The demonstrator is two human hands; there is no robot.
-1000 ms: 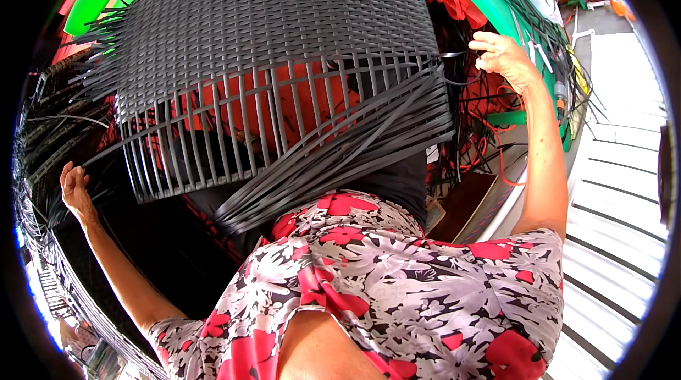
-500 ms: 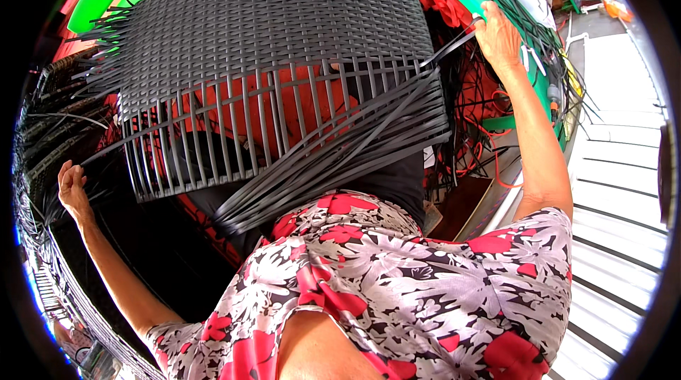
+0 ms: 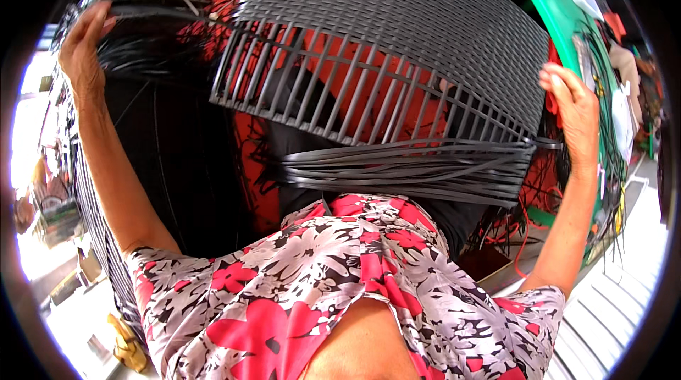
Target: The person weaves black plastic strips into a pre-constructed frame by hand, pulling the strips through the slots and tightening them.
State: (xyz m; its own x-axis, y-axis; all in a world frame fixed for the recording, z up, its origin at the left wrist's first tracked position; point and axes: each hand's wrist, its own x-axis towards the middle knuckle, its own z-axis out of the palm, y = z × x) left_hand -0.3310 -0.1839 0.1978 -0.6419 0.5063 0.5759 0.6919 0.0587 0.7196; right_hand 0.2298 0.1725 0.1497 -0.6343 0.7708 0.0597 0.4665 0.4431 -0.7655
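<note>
While left hand [image 3: 84,53] hangs left of woven panel [image 3: 397,18] and right hand [image 3: 578,117] right of it, fingers [image 3: 91,22] curled, grip unclear, uneven pulling could tangle strands [image 3: 397,168] below it.

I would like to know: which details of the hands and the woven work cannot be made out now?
All in the head view:
- Left hand: blurred; whether it grips a strip is unclear.
- Right hand: fingertips blurred; a grip on any strip cannot be confirmed.
- Black woven panel: far edge partly cut off by the picture's top edge.
- Dark legwear: mostly covered by the panel and loose black strips.
</note>
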